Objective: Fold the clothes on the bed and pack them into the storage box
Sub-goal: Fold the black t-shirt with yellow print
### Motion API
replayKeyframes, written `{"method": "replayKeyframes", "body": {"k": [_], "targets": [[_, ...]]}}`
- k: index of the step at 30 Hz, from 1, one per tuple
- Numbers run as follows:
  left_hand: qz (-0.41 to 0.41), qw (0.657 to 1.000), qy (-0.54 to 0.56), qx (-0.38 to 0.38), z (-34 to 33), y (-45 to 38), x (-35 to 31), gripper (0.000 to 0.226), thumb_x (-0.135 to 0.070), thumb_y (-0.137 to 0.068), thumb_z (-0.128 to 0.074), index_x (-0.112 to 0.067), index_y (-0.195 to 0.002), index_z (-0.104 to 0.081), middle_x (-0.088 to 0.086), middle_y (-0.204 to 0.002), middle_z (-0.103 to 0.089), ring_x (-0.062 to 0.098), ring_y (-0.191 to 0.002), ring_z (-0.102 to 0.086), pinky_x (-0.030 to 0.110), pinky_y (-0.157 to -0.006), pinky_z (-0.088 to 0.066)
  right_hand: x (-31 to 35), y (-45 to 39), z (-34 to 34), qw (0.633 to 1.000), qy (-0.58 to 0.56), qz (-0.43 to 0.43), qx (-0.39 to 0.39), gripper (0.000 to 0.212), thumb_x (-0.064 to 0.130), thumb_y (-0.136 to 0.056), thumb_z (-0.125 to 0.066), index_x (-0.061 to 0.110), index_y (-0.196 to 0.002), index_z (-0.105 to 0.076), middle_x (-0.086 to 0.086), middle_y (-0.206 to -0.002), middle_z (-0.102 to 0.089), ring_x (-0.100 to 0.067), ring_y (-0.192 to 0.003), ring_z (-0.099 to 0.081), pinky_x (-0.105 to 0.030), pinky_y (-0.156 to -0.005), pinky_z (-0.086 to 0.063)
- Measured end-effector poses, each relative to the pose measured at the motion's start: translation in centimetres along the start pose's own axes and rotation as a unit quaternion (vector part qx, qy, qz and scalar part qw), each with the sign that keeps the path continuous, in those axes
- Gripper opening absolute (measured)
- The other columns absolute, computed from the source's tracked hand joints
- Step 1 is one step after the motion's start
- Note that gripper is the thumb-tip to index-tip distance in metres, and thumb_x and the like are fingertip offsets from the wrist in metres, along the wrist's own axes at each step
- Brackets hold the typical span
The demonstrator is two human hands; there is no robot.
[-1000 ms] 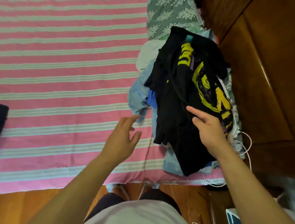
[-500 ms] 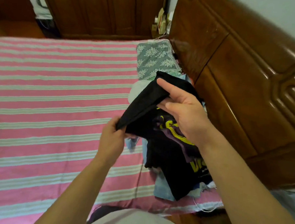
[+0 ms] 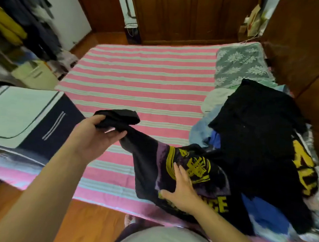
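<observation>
A black T-shirt (image 3: 187, 169) with yellow and purple print stretches from the clothes pile (image 3: 260, 143) at the right towards the middle of the pink striped bed (image 3: 144, 83). My left hand (image 3: 97, 134) grips a bunched end of this shirt, raised over the sheet. My right hand (image 3: 181, 191) lies flat on the printed part near the bed's front edge. The pile holds black, blue, light blue and white garments. The storage box (image 3: 36, 115), dark blue with a pale lid, stands on the bed at the left.
A grey-green patterned pillow (image 3: 241, 67) lies at the bed's far right. The wooden headboard (image 3: 302, 54) borders the right side, a wooden wardrobe (image 3: 187, 17) the far end. Hanging clothes and clutter (image 3: 27, 32) fill the far left. Wooden floor (image 3: 88, 224) shows below.
My left hand has pulled one end of the black shirt leftwards off the pile. My right hand let go of it and dropped flat onto the print. The view swung left, showing the box.
</observation>
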State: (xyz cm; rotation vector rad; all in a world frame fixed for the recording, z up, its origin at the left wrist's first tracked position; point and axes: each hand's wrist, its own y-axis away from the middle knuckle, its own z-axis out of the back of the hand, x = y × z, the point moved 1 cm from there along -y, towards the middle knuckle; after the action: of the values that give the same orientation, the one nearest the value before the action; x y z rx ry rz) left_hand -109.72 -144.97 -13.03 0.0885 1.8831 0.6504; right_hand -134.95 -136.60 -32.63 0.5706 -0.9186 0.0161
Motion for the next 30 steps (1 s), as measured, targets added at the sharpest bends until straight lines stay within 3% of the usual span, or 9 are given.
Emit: {"method": "replayKeyframes", "body": {"k": [2,6,10,13,15,18,24,27,30], "targets": [[0.006,1.000,-0.022,-0.004,2.9,-1.6,-0.7,0.026,-0.019,-0.103,-0.045,-0.006,-0.121,-0.059,0.016,-0.124,-0.059,0.038,-0.113,-0.066,0.054,-0.101,-0.050,0.2,-1.0,-2.5,0.999,-0.025,-0.023,0.006,0.108,0.045,-0.085,-0.072,0.030,-0.160,0.005,-0.003,-0.167,0.006,-0.023,-0.154,-0.002,-0.038,-0.124,-0.012],[-0.001,0.997,-0.075,0.014,8.2,-5.6,-3.8,0.021,-0.022,-0.096,-0.054,-0.012,-0.114,-0.060,0.008,-0.097,-0.064,0.019,-0.084,-0.069,0.036,-0.092,-0.045,-0.6,-3.6,-3.3,0.996,-0.038,-0.081,-0.022,0.099,0.037,-0.089,-0.070,0.029,-0.161,-0.002,-0.001,-0.167,0.000,-0.023,-0.154,-0.008,-0.037,-0.123,-0.017],[-0.071,0.995,-0.013,0.068,12.4,-11.6,-9.0,0.046,-0.031,-0.055,-0.078,-0.015,-0.098,-0.078,0.005,-0.108,-0.072,0.020,-0.108,-0.067,0.036,-0.098,-0.048,-1.0,-6.8,-4.1,0.984,-0.036,-0.145,-0.097,0.096,0.030,-0.088,-0.073,0.022,-0.160,-0.011,-0.012,-0.165,-0.012,-0.028,-0.152,-0.017,-0.039,-0.123,-0.020],[-0.079,0.993,-0.054,0.076,16.4,-19.6,-10.8,0.043,-0.030,-0.086,-0.065,-0.025,-0.129,-0.064,-0.009,-0.113,-0.071,0.012,-0.111,-0.063,0.030,-0.100,-0.043,-0.2,-8.3,-8.4,0.965,-0.049,-0.214,-0.142,0.087,0.023,-0.088,-0.073,0.014,-0.158,-0.022,-0.015,-0.160,-0.025,-0.031,-0.147,-0.027,-0.038,-0.120,-0.024],[-0.057,0.980,-0.178,0.061,20.0,-24.6,-8.2,0.031,-0.030,-0.098,-0.057,-0.032,-0.129,-0.058,-0.009,-0.108,-0.065,0.011,-0.100,-0.060,0.028,-0.086,-0.040,-0.6,-8.4,-12.0,0.947,-0.073,-0.275,-0.153,0.083,0.021,-0.082,-0.075,0.011,-0.153,-0.033,-0.017,-0.151,-0.040,-0.036,-0.140,-0.038,-0.042,-0.115,-0.034],[0.058,0.923,-0.379,0.023,27.3,-28.9,1.7,0.048,-0.023,-0.096,-0.062,-0.019,-0.143,-0.049,0.004,-0.103,-0.059,0.017,-0.086,-0.052,0.030,-0.067,-0.037,-2.1,-8.7,-17.7,0.926,-0.093,-0.345,-0.125,0.083,0.013,-0.082,-0.072,0.010,-0.155,-0.031,-0.020,-0.152,-0.040,-0.038,-0.137,-0.042,-0.043,-0.112,-0.039],[0.287,0.853,-0.435,0.030,38.5,-18.9,21.7,0.045,-0.014,-0.099,-0.063,-0.015,-0.142,-0.050,0.010,-0.131,-0.059,0.027,-0.111,-0.058,0.038,-0.090,-0.047,-7.7,-12.5,-21.4,0.892,-0.109,-0.419,-0.133,0.076,0.006,-0.088,-0.072,0.009,-0.153,-0.032,-0.019,-0.152,-0.040,-0.039,-0.131,-0.048,-0.047,-0.103,-0.046],[0.301,0.833,-0.461,0.052,41.2,-14.6,24.7,0.041,-0.021,-0.099,-0.061,-0.026,-0.139,-0.053,0.000,-0.135,-0.057,0.020,-0.118,-0.058,0.042,-0.101,-0.048,-11.1,-16.5,-19.6,0.867,-0.087,-0.449,-0.197,0.073,0.023,-0.091,-0.070,0.003,-0.150,-0.031,-0.024,-0.146,-0.044,-0.045,-0.128,-0.049,-0.052,-0.105,-0.044],[0.265,0.819,-0.506,0.044,41.8,-13.6,23.5,0.033,-0.023,-0.100,-0.060,-0.032,-0.132,-0.057,-0.007,-0.128,-0.060,0.012,-0.109,-0.061,0.037,-0.095,-0.051,-12.5,-19.3,-19.4,0.855,-0.073,-0.492,-0.150,0.061,0.040,-0.093,-0.065,-0.001,-0.137,-0.049,-0.023,-0.135,-0.056,-0.045,-0.120,-0.054,-0.054,-0.104,-0.045]]}}
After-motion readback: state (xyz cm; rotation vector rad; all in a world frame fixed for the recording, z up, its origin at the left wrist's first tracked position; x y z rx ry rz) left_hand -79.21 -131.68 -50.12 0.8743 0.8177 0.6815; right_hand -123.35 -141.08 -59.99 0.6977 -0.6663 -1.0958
